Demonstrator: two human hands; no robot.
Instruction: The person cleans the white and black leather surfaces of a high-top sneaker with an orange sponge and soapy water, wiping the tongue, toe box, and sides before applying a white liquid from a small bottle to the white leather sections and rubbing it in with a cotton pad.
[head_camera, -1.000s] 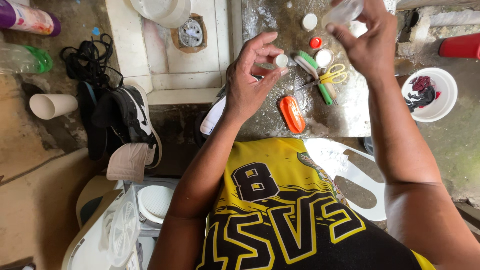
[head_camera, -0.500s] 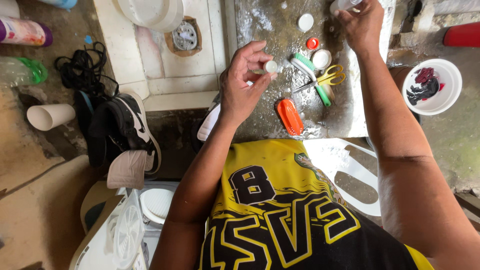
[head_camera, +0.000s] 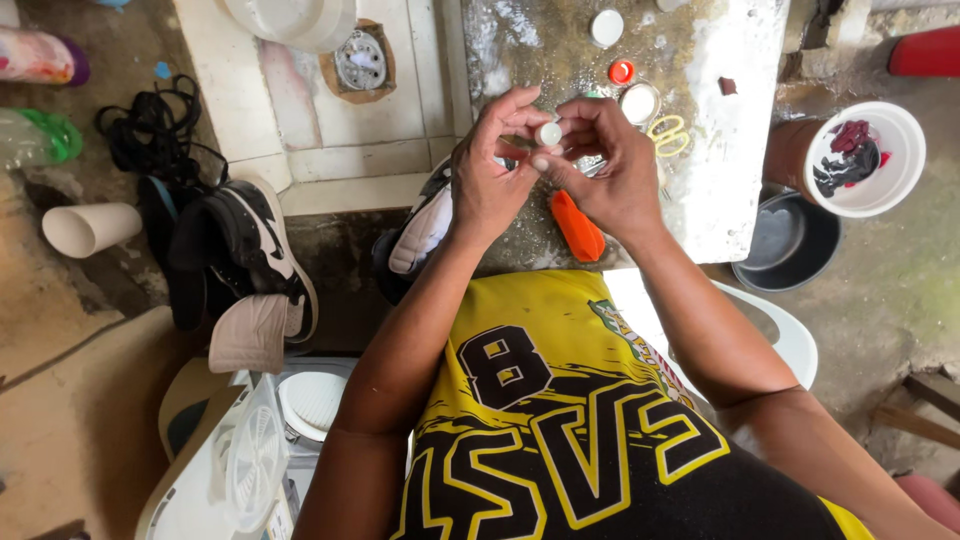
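Pinching a small white cap (head_camera: 548, 133) between the fingertips of both hands — left hand (head_camera: 490, 180) curled on one side, right hand (head_camera: 605, 165) closing in from the other, thumbs and forefingers narrowed tight around it. Hovering just above the wet stone slab (head_camera: 740, 130), near its front edge. Lying under the right hand: an orange brush (head_camera: 580, 230), partly covered. Resting farther back on the slab — yellow-handled scissors (head_camera: 670, 135), a red bottle cap (head_camera: 621, 71), a white lid (head_camera: 606, 27). Sitting off to the right, a white bowl (head_camera: 880, 205) holding dark red scraps. Standing on the floor to the left, a black-and-white sneaker (head_camera: 250, 250).
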